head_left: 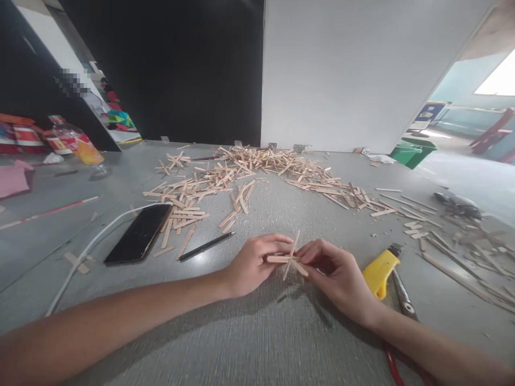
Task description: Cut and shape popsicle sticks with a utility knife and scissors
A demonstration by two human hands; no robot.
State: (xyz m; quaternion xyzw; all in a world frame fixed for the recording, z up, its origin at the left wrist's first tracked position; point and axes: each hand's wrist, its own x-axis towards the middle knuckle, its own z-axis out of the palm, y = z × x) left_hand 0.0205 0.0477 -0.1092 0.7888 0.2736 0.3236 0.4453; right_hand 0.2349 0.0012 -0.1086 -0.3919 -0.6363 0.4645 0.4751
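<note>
Holding stick-star [290, 259] — pile [277, 161] well apart

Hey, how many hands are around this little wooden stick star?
2: the left hand at the left side of the stick star, the right hand at its right.

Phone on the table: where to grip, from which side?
Probably across both long edges toward the near end, from above on the near side. The phone is a thin slab lying flat, dark face up; the white cable meets its far end, and loose wooden sticks crowd its right edge.
</note>
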